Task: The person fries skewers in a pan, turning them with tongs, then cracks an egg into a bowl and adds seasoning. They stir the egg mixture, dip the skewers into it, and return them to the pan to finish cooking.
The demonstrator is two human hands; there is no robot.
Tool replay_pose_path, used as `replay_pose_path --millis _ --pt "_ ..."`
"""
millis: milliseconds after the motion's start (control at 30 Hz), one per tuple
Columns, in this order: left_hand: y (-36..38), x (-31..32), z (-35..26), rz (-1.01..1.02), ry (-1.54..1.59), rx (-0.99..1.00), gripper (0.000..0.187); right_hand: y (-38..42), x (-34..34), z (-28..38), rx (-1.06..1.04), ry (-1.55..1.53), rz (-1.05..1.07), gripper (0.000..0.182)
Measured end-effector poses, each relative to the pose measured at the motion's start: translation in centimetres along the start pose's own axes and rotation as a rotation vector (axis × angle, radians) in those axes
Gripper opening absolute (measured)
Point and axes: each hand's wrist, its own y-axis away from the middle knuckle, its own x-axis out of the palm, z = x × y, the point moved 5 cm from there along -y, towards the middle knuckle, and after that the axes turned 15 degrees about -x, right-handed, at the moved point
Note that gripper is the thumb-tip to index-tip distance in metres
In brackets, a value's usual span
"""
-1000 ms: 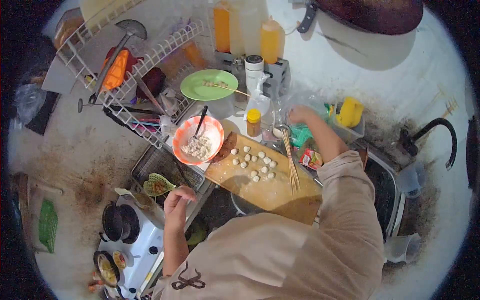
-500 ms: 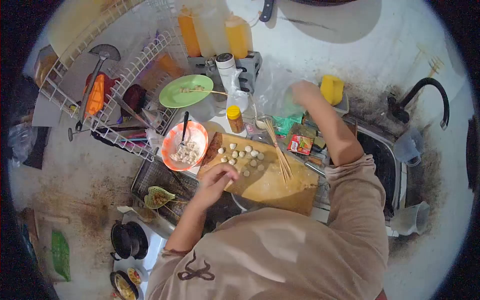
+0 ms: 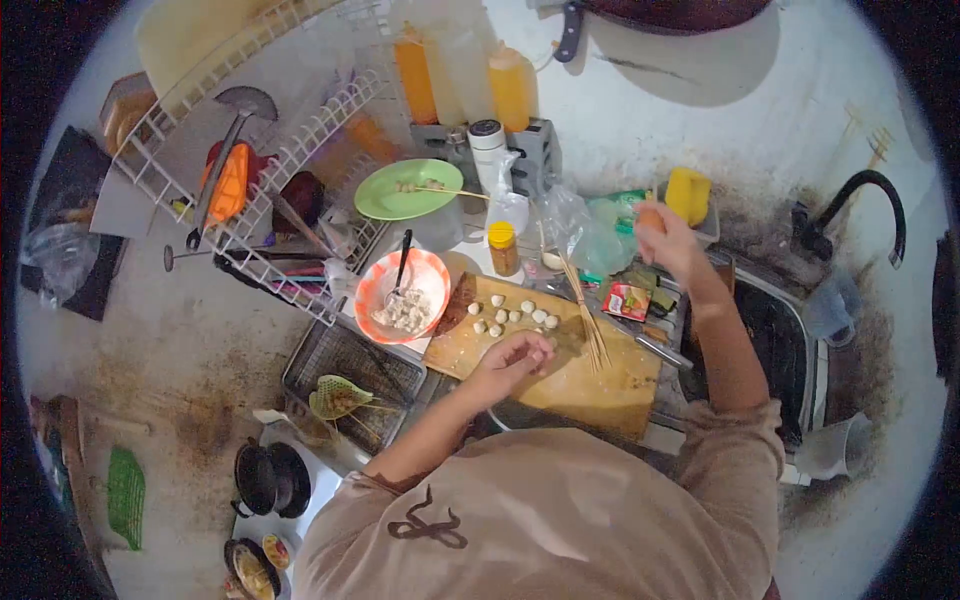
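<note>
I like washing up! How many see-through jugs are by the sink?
2: one jug near the black tap, another jug lower beside the sink; more may be hidden.

pan: top cut off | board: partly behind left hand | right hand: hold unclear

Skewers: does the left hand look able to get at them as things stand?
Probably yes. The skewers lie with their lower ends over the cutting board, close to the left hand, which looks empty; nothing seems to stand between them.

The left hand hovers, fingers loosely curled; the right arm reaches forward, wrist bent.
</note>
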Motion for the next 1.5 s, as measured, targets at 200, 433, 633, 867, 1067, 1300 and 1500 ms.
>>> replay_pose_path --millis 200,433,633,867,1067,1300,1500 --pt "-0.1 2.0 0.0 0.290 0.763 -0.212 0.040 7.4 12.6 5.5 -0.426 0.426 0.498 0.046" --pt "1.4 -1.5 1.7 -0.016 0.726 -0.182 0.044 9.4 20.0 3.7 -0.527 0.665 0.548 0.063" --pt "4.4 -5.0 2.8 -0.101 0.783 -0.106 0.021 10.0 22.2 1.6 -0.487 0.557 0.622 0.044" --pt "6.4 -8.3 5.7 -0.147 1.028 -0.081 0.015 7.6 23.1 -0.9 -0.295 0.675 0.603 0.023" --pt "8.5 -11.0 6.0 -0.109 0.954 -0.143 0.020 1.4 27.7 -2.6 0.061 0.121 0.369 0.028" --pt "9.9 -13.2 5.1 -0.028 0.979 -0.131 0.032 -1.4 27.8 -0.9 0.020 0.771 0.302 0.034" --pt "9.5 -12.1 5.1 0.142 1.108 -0.255 0.040 4.3 14.6 -1.8 0.296 1.250 0.317 0.027"
